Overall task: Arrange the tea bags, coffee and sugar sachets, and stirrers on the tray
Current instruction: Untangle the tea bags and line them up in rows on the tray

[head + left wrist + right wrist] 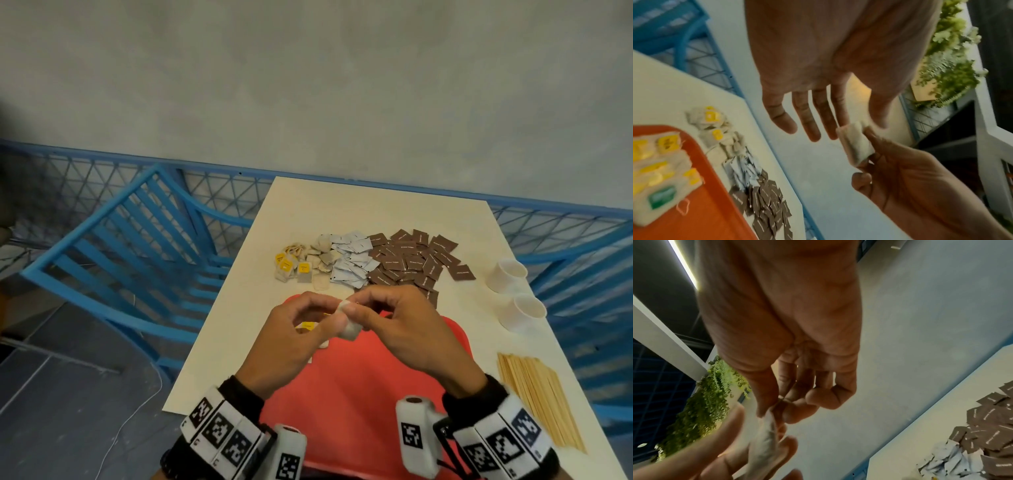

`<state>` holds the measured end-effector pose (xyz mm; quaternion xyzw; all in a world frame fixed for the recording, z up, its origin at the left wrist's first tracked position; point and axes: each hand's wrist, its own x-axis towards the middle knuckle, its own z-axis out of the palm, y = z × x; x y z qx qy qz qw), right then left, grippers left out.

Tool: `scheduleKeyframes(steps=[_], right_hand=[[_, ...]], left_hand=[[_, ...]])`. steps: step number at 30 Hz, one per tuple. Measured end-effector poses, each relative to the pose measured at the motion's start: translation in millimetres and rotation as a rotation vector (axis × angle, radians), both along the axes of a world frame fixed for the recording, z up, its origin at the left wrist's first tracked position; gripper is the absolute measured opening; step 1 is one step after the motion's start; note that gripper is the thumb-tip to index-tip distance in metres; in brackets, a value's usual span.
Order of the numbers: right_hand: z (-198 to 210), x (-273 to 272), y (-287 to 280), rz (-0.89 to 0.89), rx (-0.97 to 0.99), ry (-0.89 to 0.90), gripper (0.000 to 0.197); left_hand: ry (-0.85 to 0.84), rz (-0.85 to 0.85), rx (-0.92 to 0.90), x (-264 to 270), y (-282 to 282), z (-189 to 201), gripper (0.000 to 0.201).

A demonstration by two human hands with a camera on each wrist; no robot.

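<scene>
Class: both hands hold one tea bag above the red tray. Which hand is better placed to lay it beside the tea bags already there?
Probably the left hand: the tea bags on the tray lie under it.

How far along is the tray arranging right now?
Early. Done: a few tea bags lie on the red tray. In hand: both the left hand and right hand pinch one tea bag. Left: the sachets and stirrers lie on the table.

A café-style terrace: a white table (342,205) with paper cups (510,274) at three o'clock, blue slatted chair (120,240) at nine o'clock, blue mesh railing (219,185) and trailing greenery (947,73).
</scene>
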<state>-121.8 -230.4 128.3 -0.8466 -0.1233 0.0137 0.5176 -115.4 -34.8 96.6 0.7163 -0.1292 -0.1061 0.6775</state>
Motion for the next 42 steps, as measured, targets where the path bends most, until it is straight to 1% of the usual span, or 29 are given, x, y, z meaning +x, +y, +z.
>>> scheduleKeyframes(steps=[2,4,5,7,8,10,11,12,13,15,17,19,20,22,23,25,28,30,33,35,37,39,41,42], right_hand=[[1.8,3.4,4.2,0.007,0.001,-0.022,0.008],[1.2,6.8,9.4,-0.026,0.065,-0.019,0.004],[-0.7,7.6,12.4,-0.05,0.127,0.005,0.007],[-7.5,7.2,19.0,-0.077,0.252,0.096,0.015],[-12.7,6.1,23.7,-0.071,0.287,0.14,0.016],[-29.3,5.9,32.8,-0.087,0.296,0.189,0.01],[-40.8,8.4,35.7,-0.12,0.295,0.211,0.01],[-53.9,12.3,37.1,-0.158,0.286,0.241,0.01],[-68.6,17.4,37.4,-0.196,0.267,0.284,0.011],[-101.0,28.4,36.7,-0.277,0.21,0.391,0.013],[-132.0,37.1,37.1,-0.364,0.176,0.522,0.014],[-156.1,41.4,40.4,-0.411,0.187,0.668,0.015],[-166.2,43.3,43.0,-0.424,0.181,0.721,0.016],[-179.5,46.2,46.9,-0.444,0.137,0.768,0.012],[-183.7,47.7,47.9,-0.451,0.105,0.772,0.013],[-190.2,50.8,49.2,-0.468,0.017,0.75,0.021],[-193.1,53.1,52.6,-0.482,-0.142,0.709,0.027],[-192.9,54.0,55.5,-0.463,-0.187,0.706,0.031],[-191.4,54.8,58.8,-0.455,-0.231,0.68,0.042],[-187.6,53.9,60.1,-0.431,-0.274,0.658,0.044],[-183.8,53.1,60.2,-0.393,-0.329,0.65,0.044],[-178.7,55.8,57.6,-0.387,-0.328,0.647,0.041],[-169.2,61.5,50.6,-0.371,-0.311,0.62,0.034],[-162.5,64.4,45.9,-0.332,-0.327,0.595,0.031]], left_hand=[[-0.048,-0.019,0.024,1.2,1.3,-2.5,0.029],[-0.023,0.021,-0.02,4.3,5.0,-7.0,0.022],[0.008,0.047,-0.055,5.0,7.6,-9.0,0.02],[0.075,0.078,-0.131,4.4,12.6,-13.3,0.023],[0.101,0.088,-0.149,4.6,15.3,-17.1,0.027],[0.156,0.13,-0.151,7.4,19.6,-27.1,0.032],[0.181,0.163,-0.124,10.3,22.0,-35.0,0.029],[0.196,0.2,-0.074,13.4,24.2,-44.0,0.024],[0.188,0.239,0.023,17.5,27.5,-55.8,0.017],[0.12,0.268,0.348,27.1,36.9,-84.4,0.008],[0.076,0.202,0.66,34.8,43.4,-109.0,0.01],[0.07,0.121,0.89,40.5,45.4,-123.6,0.004],[0.047,0.086,0.986,43.5,46.3,-128.9,0.005],[-0.021,0.007,1.108,50.7,46.7,-138.6,0.016],[-0.044,-0.028,1.156,54.0,46.0,-140.8,0.02],[-0.077,-0.084,1.227,59.1,43.6,-143.5,0.022],[-0.083,-0.137,1.265,63.3,40.0,-145.0,0.018],[-0.088,-0.158,1.287,64.2,39.2,-145.7,0.015],[-0.107,-0.156,1.3,64.4,40.6,-146.3,0.019],[-0.112,-0.153,1.284,64.6,41.0,-146.3,0.019],[-0.107,-0.161,1.254,64.0,41.2,-146.0,0.016],[-0.105,-0.164,1.2,63.7,42.7,-143.3,0.012],[-0.098,-0.144,1.124,65.5,46.6,-133.7,0.017],[-0.103,-0.12,1.09,68.2,49.7,-126.2,0.018]])
